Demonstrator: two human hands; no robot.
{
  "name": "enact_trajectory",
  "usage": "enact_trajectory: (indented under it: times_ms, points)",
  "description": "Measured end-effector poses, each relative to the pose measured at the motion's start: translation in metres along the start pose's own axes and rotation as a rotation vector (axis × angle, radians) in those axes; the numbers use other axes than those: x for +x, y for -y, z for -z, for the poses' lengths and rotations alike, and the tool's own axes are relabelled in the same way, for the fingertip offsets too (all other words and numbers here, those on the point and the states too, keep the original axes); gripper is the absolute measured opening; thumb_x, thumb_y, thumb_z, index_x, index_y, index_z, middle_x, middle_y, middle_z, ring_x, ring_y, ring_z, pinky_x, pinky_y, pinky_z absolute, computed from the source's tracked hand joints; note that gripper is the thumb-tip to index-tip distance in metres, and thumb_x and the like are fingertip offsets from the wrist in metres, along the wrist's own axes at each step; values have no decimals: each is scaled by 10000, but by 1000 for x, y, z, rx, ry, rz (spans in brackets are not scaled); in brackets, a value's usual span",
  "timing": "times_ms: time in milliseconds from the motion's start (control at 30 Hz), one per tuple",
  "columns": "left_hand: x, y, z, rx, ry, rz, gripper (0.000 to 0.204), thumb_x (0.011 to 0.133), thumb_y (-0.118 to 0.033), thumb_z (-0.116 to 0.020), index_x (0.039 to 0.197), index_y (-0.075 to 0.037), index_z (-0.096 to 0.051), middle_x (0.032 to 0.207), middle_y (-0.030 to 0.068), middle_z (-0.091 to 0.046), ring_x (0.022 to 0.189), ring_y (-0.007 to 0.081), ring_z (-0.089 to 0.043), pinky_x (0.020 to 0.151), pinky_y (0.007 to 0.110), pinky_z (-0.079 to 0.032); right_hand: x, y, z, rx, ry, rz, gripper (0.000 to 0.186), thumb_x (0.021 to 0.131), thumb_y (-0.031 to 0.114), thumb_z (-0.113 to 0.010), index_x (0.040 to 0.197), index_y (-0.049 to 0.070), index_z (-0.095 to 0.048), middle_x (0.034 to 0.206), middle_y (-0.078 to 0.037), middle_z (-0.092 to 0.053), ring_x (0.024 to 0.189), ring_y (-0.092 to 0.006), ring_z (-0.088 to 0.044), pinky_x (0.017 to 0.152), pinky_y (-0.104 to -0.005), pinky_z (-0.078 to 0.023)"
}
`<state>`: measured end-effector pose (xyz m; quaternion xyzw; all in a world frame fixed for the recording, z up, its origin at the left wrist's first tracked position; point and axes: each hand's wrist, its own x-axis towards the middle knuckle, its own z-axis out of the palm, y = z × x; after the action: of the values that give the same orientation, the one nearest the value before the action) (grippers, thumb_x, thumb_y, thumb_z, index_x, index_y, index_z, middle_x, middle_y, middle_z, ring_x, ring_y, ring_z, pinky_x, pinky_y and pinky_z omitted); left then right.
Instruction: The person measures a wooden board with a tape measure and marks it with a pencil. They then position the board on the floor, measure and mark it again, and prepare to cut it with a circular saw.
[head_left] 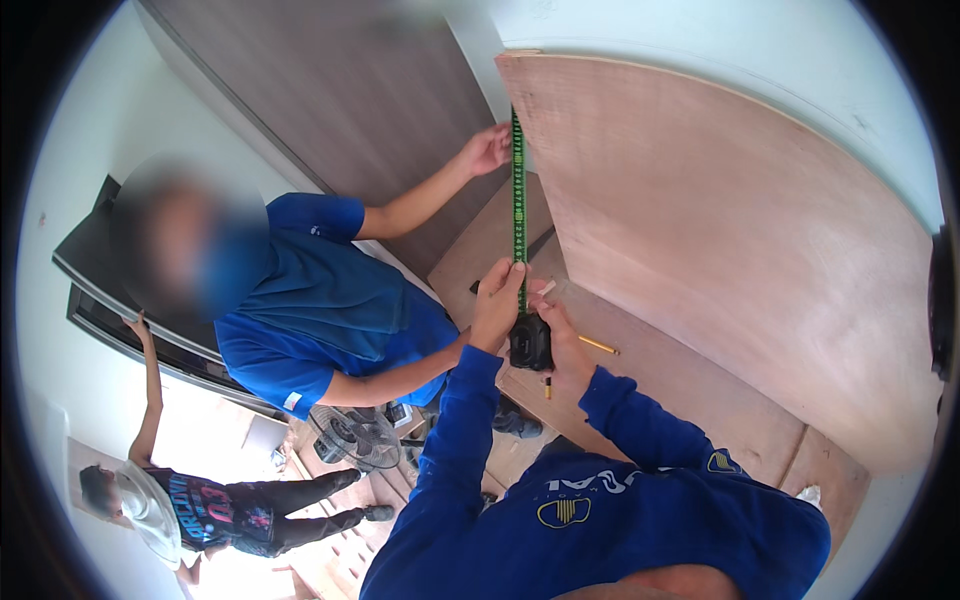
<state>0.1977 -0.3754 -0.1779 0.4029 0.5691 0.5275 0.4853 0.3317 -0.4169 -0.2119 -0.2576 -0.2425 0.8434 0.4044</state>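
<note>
My left hand (494,305) is closed on the green blade of a tape measure, with its thumb on the blade just above the case. My right hand (570,348) grips the black tape measure case (530,343) from the right side. The extended green blade (518,190) runs straight away from me along the edge of a large plywood panel (720,220). At the far end, a co-worker's hand (488,148) is beside the blade. A yellow pencil (600,345) sticks out beside my right hand; whether I hold it is hidden.
The co-worker in a blue shirt (320,290) stands close on the left, one forearm passing behind my left hand. A wooden surface (680,350) lies below the panel. Farther left are a fan (358,437) and another person (230,510) reaching up to a dark-framed panel (140,340).
</note>
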Motion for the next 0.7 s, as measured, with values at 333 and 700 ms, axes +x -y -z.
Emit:
enact_trajectory:
  times_ms: [333, 700]
  points:
    - [23, -2, 51, 106, 14, -37, 348, 1131, -328, -529, 1021, -27, -665, 887, 48, -699, 800, 117, -654, 722, 252, -526, 61, -48, -35, 15, -13, 225, 262, 1160, 369, -321, 1254, 181, -478, 1089, -54, -586, 754, -109, -602, 544, -253, -488]
    - [94, -59, 62, -66, 109, -57, 414, 1155, -403, -458, 961, -58, -579, 729, 72, -653, 605, 124, -653, 547, 268, -534, 98, 23, -58, -780, 65, 600, 586, 1156, 462, -249, 1482, -20, -322, 1451, -235, -468, 1386, -337, -490, 1172, -432, -394]
